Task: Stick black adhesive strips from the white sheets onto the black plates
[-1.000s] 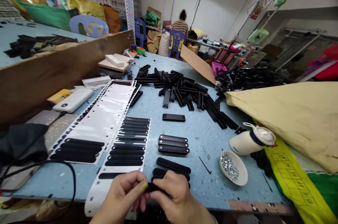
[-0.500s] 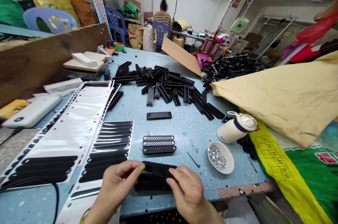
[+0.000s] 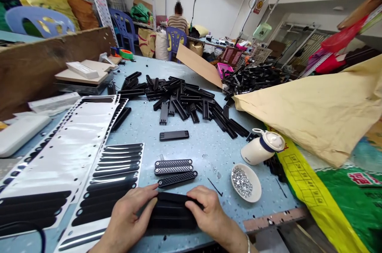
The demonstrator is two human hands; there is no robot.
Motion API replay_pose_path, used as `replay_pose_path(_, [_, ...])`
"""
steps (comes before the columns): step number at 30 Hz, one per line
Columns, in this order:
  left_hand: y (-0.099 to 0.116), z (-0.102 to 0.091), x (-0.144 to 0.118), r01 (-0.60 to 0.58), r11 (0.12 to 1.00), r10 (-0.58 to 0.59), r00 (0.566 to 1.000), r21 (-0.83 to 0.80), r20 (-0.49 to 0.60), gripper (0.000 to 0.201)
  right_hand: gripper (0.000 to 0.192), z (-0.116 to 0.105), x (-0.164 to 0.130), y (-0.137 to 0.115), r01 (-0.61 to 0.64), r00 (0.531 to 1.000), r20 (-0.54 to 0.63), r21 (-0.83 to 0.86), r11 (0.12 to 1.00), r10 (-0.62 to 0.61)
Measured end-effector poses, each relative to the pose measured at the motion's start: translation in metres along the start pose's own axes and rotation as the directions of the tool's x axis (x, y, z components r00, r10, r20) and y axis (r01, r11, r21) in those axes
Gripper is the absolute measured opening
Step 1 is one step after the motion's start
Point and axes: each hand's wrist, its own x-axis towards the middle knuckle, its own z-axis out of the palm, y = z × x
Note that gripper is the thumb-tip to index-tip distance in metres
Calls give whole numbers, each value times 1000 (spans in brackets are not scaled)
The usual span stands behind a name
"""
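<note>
My left hand pinches the left end of a long black strip between thumb and fingers. At its other end, my right hand is closed on the same strip. The strip lies against black bars at the table's front edge; where one ends and the other begins is hard to tell. Just beyond my fingers are several black bars with a crosshatched face, the nearest one askew. To the left lies a white sheet bearing black strips.
A single black bar lies before a heap of black bars. At right are a white bowl of small metal parts, a cream bottle and a thin black hex key. A person sits far back.
Both hands have brought the black strip down onto the black bars. The nearest crosshatched bar has turned askew from the others. My view has shifted slightly.
</note>
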Motion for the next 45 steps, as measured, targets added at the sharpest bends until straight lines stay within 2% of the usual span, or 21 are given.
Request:
replay_pose_path(2, [-1,0,0,39,999,-39,999,-15,-29,18,17,-7,5,-1,-1,1000,-22,3,1000,1])
replay_pose_path(5, [-6,3,3,186,982,-188,977,-26,-99,18,19,-18,18,3,15,991,-133,-32,999,-20])
replay_pose_path(8, [-8,9,11,332,941,-334,942,-71,-34,22,17,-22,30,12,58,980,-185,-97,994,-75])
replay_pose_path(12, [-4,10,21,420,892,-409,907,-167,101,21,16,-20,31,16,100,988,-105,-141,985,-115])
replay_pose_path(15, [0,7,20,460,852,-445,888,-250,117,21,17,-23,24,12,112,993,-14,-153,982,-116])
replay_pose_path(18, [1,4,13,492,817,-486,868,-302,101,32,17,-27,22,9,132,990,-23,-151,980,-136])
replay_pose_path(22, [-1,3,6,506,817,-493,862,-278,121,40,20,-23,28,7,198,979,-16,-156,968,-203])
replay_pose_path(26, [-4,6,10,461,862,-449,887,-210,105,33,20,-16,35,8,233,973,34,-144,962,-230])
replay_pose_path(29, [-6,9,16,404,893,-378,913,-198,154,25,21,-12,37,9,227,974,55,-132,965,-221])
replay_pose_path(34, [-6,10,18,392,897,-353,914,-203,201,21,20,-9,37,10,227,973,83,-142,963,-217])
replay_pose_path(45, [-9,12,11,381,899,-362,924,-214,123,18,19,-5,42,12,236,971,85,-171,957,-224])
